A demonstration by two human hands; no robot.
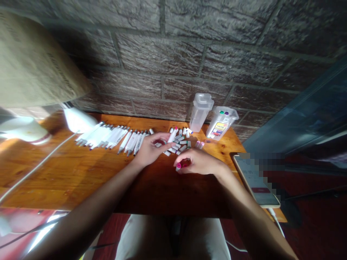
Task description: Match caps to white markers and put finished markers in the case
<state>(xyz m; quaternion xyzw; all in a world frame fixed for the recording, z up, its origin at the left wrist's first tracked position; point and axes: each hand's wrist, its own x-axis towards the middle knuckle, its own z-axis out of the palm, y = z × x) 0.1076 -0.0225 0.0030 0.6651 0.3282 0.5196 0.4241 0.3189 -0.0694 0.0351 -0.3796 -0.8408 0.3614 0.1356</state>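
My left hand (152,147) is closed around a white marker (172,136) with a pink tip at its upper end. Close to it on the right, my right hand (197,161) pinches a marker cap (178,167) with a bright pink end. Behind both hands lies a pile of loose caps (183,142), partly hidden by my fingers. A row of white markers (108,135) lies side by side to the left of my left hand, several of them without caps. Two pale pink caps (200,144) sit just beyond my right hand.
At the back stand a clear plastic container (200,112) and a labelled container (221,124) with markers inside. A phone (257,180) lies at the table's right edge. A lamp (40,65) with a white cable (38,168) and a white cup (24,130) are at left. A brick wall closes off the back.
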